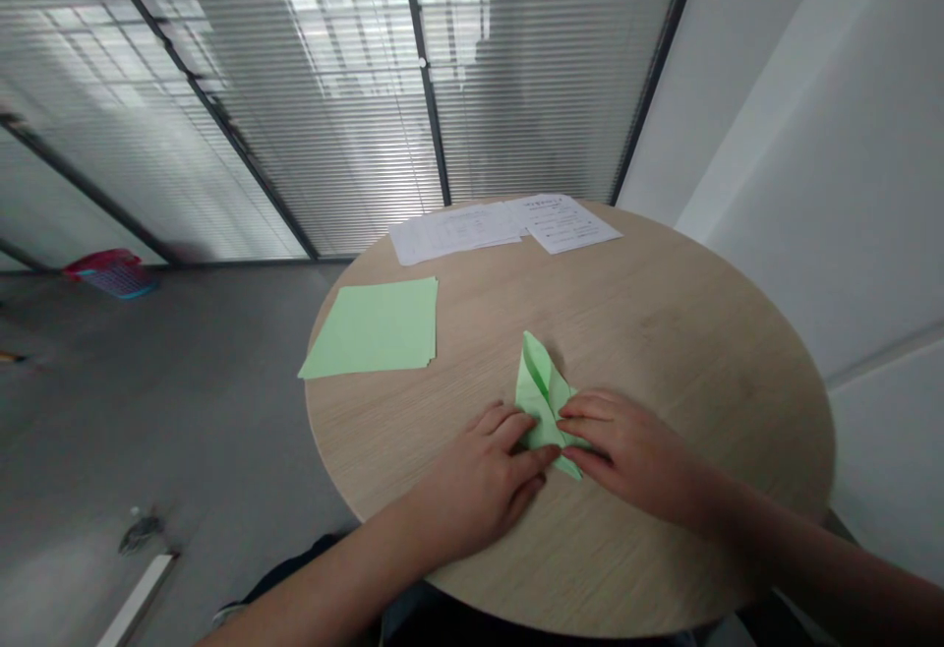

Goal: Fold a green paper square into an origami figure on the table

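A folded piece of green paper (pixel 541 383) lies on the round wooden table, its pointed upper end standing partly open with a fold down the middle. My left hand (pixel 498 475) presses on its left and lower side, with the thumb near the bottom centre. From the right, my right hand (pixel 626 445) has its fingers closed on the paper's right edge, thumb and fingertips close to the left thumb. Both hands cover parts of the paper's lower half.
A stack of green sheets (pixel 376 327) lies at the table's left edge. Printed white papers (pixel 461 232) rest at the far edge. The wooden table (pixel 700 332) borders a white wall on the right. A pink and blue basket (pixel 118 273) stands on the floor at left.
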A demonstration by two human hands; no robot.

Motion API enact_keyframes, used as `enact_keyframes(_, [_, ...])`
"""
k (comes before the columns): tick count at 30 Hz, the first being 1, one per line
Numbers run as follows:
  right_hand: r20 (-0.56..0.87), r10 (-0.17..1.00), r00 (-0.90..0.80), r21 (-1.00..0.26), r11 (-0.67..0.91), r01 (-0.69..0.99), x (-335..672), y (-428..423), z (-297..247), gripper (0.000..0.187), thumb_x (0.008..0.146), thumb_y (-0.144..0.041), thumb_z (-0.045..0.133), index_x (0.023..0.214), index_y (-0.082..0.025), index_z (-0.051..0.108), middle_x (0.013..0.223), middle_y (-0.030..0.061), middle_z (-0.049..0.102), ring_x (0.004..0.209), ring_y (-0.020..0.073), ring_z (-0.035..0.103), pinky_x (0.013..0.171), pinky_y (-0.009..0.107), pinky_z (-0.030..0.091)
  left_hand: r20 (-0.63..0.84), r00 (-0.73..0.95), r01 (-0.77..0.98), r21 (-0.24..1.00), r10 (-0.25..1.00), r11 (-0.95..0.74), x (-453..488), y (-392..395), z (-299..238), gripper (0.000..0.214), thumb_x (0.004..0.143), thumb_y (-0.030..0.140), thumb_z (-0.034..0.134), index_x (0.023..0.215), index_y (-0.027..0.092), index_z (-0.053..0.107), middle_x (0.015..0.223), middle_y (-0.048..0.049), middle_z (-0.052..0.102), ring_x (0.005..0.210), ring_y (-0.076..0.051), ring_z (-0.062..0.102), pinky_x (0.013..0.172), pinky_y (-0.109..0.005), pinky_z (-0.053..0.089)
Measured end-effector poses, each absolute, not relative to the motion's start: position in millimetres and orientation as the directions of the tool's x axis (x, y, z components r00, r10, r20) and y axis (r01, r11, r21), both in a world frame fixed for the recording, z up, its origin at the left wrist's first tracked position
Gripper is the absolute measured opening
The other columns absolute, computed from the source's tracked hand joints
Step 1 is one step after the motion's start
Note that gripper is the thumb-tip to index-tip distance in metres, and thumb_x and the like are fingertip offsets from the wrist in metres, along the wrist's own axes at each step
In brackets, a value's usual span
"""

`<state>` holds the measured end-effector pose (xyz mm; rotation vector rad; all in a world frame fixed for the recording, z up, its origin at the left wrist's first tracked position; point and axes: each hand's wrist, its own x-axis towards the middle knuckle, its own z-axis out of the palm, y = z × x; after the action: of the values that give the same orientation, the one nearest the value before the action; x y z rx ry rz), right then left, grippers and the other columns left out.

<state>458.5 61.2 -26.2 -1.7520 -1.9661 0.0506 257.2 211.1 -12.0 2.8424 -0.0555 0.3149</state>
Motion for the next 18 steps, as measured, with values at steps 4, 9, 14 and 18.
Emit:
enact_keyframes(4, [0.356, 0.934, -0.017, -0.356, 0.152, 0.922, 452.1, 58.7, -28.1, 0.023, 0.094, -0.015, 0.066, 0.114, -0.022, 0.074, 0.11, 0.0091, 0.078, 0.104, 0.0263, 0.072, 0.096, 0.046, 0.058, 0.208, 0.977, -0.101, 0.299, -0.038, -0.949, 255.8, 216.7, -8.5, 0.036, 0.101, 0.023, 0.057, 0.136, 0.022, 0.064, 0.124, -0.0103, 0.069, 0.118, -0.026, 0.064, 0.115, -0.052, 0.047])
enact_keyframes(9, [0.313, 0.95, -0.009, -0.362, 0.128, 0.923, 447.9, 59.2, -22.8, 0.024, 0.093, -0.012, 0.066, 0.114, -0.02, 0.073, 0.11, 0.0081, 0.078, 0.103, 0.0256, 0.071, 0.094, 0.043, 0.058, 0.212, 0.975, -0.136, 0.33, -0.067, -0.934, 260.6, 232.0, -3.9, 0.035, 0.1, 0.015, 0.053, 0.133, 0.014, 0.065, 0.13, -0.0137, 0.069, 0.119, -0.024, 0.065, 0.105, -0.041, 0.055])
enact_keyframes(14, [0.279, 0.96, -0.021, -0.297, 0.107, 0.949, 443.2, 62.6, -17.0, 0.013, 0.094, -0.013, 0.067, 0.099, -0.02, 0.076, 0.102, 0.0074, 0.076, 0.097, 0.0262, 0.069, 0.09, 0.045, 0.056, 0.204, 0.976, -0.121, 0.22, -0.076, -0.968, 272.3, 251.6, -2.2, 0.03, 0.097, 0.014, 0.056, 0.124, 0.014, 0.069, 0.129, -0.013, 0.069, 0.117, -0.027, 0.065, 0.105, -0.045, 0.055])
enact_keyframes(18, [0.243, 0.97, 0.014, -0.226, 0.042, 0.973, 439.9, 69.6, -14.4, 0.009, 0.094, -0.016, 0.069, 0.087, -0.02, 0.074, 0.096, 0.0064, 0.075, 0.093, 0.0273, 0.069, 0.086, 0.046, 0.054, 0.249, 0.967, -0.108, 0.223, -0.05, -0.969, 289.6, 265.6, 3.2, 0.019, 0.097, 0.015, 0.055, 0.102, 0.017, 0.074, 0.104, -0.0088, 0.073, 0.099, -0.025, 0.068, 0.092, -0.042, 0.058])
